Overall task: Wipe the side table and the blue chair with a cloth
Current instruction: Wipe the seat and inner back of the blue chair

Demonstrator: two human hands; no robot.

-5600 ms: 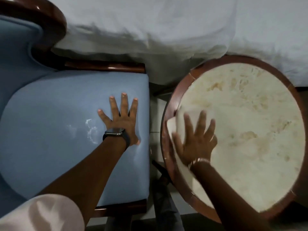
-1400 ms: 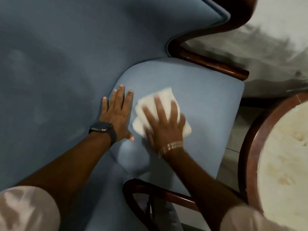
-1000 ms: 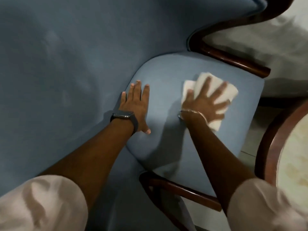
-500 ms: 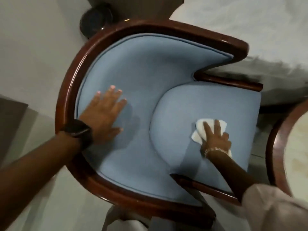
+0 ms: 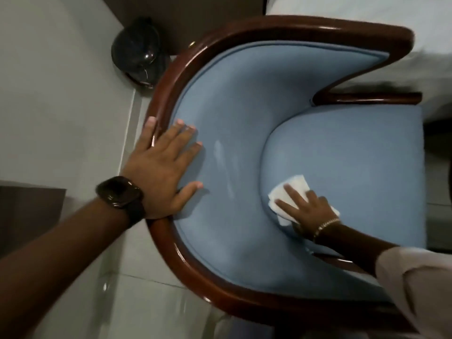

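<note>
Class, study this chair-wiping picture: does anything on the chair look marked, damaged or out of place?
Yes: pale whitish streaks mark the blue chair on its inner backrest, between the left hand and the seat. What they are is unclear. The cloth lies flat under the right hand.

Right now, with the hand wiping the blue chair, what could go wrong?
1. The white cloth is small and folded under the right hand, so it might bunch up or slip out and leave bare fingers rubbing the seat cushion.
2. Pale streaks show on the blue backrest beside the left hand; they could be missed if wiping stays on the seat.
3. The left hand leans on the glossy wooden rim, which looks slippery, so it might slide.
</note>
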